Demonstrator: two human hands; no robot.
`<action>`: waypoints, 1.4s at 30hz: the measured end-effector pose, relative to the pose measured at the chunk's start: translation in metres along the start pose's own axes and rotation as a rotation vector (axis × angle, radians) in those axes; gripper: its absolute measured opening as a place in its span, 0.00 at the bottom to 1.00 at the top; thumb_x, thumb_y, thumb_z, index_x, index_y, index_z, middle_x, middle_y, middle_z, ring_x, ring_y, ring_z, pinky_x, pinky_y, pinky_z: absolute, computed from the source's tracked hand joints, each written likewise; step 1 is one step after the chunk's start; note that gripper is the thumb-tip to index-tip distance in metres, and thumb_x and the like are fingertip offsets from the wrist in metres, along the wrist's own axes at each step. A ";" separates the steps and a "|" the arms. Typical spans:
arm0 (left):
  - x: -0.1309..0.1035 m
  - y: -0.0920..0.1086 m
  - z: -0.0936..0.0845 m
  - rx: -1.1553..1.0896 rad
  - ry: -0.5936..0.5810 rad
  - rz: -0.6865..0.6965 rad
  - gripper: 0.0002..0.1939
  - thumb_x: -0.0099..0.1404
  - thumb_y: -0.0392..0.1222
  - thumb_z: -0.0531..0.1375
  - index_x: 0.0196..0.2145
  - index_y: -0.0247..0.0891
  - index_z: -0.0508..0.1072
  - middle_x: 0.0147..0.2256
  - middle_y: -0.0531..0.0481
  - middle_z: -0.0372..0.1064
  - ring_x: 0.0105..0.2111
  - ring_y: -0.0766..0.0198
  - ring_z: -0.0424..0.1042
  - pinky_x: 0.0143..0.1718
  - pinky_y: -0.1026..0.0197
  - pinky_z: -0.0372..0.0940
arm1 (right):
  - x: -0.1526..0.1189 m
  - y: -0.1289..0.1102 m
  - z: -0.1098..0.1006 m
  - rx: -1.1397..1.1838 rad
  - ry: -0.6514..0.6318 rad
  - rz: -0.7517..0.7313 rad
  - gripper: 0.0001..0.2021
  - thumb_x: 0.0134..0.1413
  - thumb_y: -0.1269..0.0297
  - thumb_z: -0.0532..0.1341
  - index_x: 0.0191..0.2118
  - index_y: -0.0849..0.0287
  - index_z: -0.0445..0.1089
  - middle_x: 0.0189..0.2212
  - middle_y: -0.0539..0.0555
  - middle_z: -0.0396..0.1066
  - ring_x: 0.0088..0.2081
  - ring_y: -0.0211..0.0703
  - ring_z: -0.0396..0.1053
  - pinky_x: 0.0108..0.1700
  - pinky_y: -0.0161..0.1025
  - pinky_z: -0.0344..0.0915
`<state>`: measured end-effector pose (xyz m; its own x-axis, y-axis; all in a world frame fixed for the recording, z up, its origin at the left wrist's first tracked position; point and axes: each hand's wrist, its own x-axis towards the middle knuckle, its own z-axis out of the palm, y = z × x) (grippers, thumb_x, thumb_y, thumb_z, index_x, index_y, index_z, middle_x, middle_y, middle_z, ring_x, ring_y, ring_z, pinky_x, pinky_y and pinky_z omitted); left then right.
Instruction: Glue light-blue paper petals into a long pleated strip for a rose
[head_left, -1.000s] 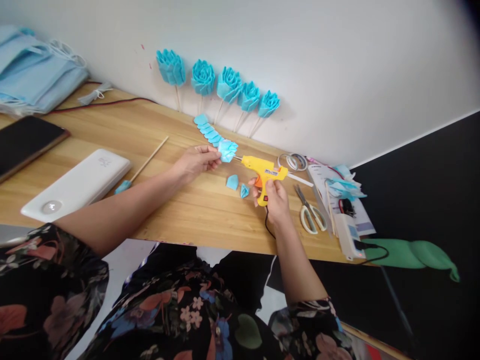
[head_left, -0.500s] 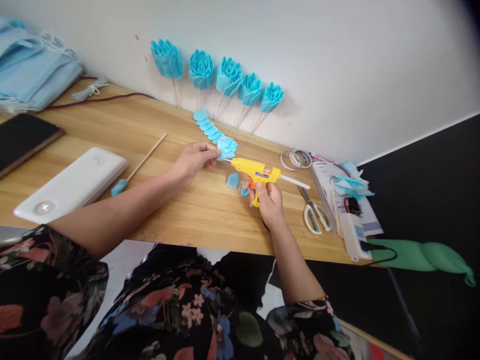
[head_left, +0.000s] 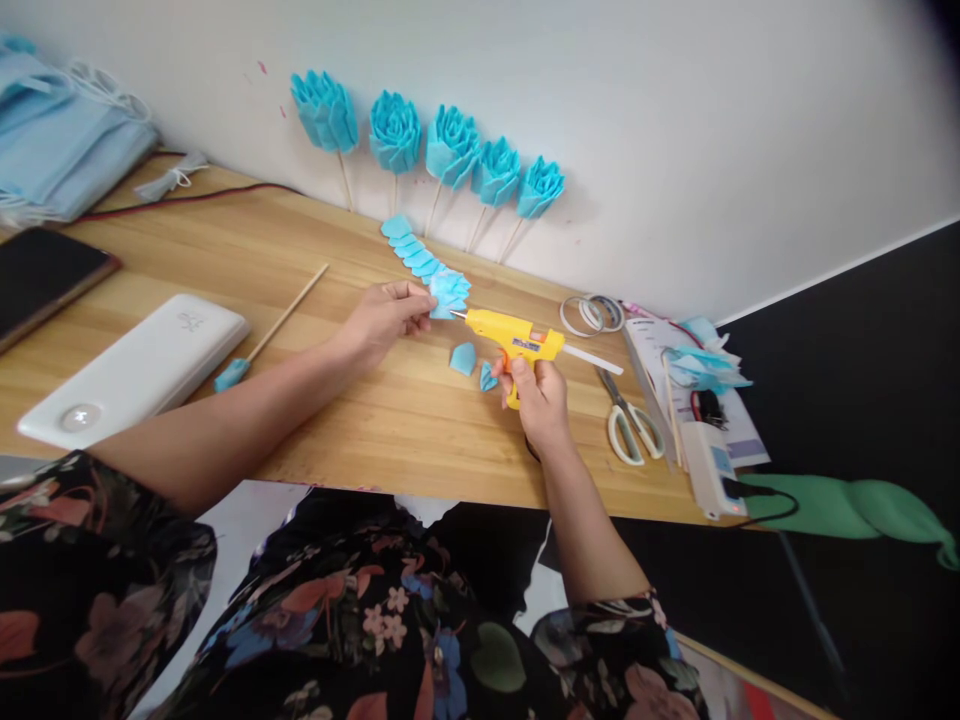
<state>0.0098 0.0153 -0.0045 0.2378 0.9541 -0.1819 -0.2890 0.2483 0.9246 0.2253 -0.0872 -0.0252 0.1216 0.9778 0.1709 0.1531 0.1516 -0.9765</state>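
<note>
My left hand (head_left: 394, 312) is closed in a pinch on the edge of a light blue petal (head_left: 442, 311). My right hand (head_left: 538, 390) wraps around the handle of a yellow glue gun (head_left: 504, 330), with a finger at its orange trigger. The gun's metal nozzle points left and reaches the petal's right side; whether it touches cannot be made out. A white glue stick (head_left: 594, 358) sticks out of the gun's back. Just behind the petal lies a heap of blue petals (head_left: 452, 285), continuing into an overlapping row (head_left: 411, 245). One loose petal (head_left: 463, 358) and a folded blue piece (head_left: 487, 377) lie nearer me.
Several blue fabric flowers (head_left: 395, 135) on sticks lean against the wall. A small blue bud on a stick (head_left: 289, 312), a white power bank (head_left: 139, 370) and a phone (head_left: 49, 280) are left. Scissors (head_left: 634, 425), tape rolls (head_left: 592, 315) and a power strip (head_left: 709, 470) are right.
The glue gun's nozzle has shifted slightly right along the petal. My left hand keeps its pinch. The whole view has moved a little.
</note>
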 end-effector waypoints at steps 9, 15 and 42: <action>-0.002 0.004 0.002 -0.060 -0.021 -0.040 0.12 0.66 0.28 0.62 0.24 0.34 0.71 0.22 0.51 0.71 0.21 0.70 0.69 0.28 0.65 0.61 | -0.002 0.002 -0.003 -0.159 0.064 -0.060 0.19 0.62 0.42 0.63 0.39 0.56 0.71 0.31 0.50 0.76 0.23 0.32 0.63 0.23 0.33 0.64; -0.003 0.008 0.004 -0.082 0.017 -0.051 0.15 0.67 0.26 0.60 0.23 0.34 0.70 0.21 0.52 0.71 0.19 0.71 0.69 0.27 0.65 0.60 | -0.007 0.006 -0.006 -0.209 0.019 -0.132 0.19 0.66 0.44 0.60 0.38 0.56 0.74 0.32 0.52 0.77 0.25 0.35 0.65 0.28 0.36 0.66; -0.003 0.001 0.003 -0.052 -0.059 -0.062 0.11 0.64 0.29 0.65 0.25 0.34 0.71 0.23 0.50 0.73 0.21 0.69 0.70 0.30 0.63 0.63 | -0.005 0.005 0.000 -0.351 -0.062 -0.123 0.19 0.66 0.45 0.60 0.39 0.56 0.76 0.31 0.52 0.76 0.27 0.37 0.67 0.31 0.37 0.65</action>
<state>0.0120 0.0123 -0.0018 0.3104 0.9255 -0.2170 -0.3197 0.3166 0.8931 0.2257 -0.0913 -0.0312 0.0232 0.9638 0.2656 0.4910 0.2204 -0.8428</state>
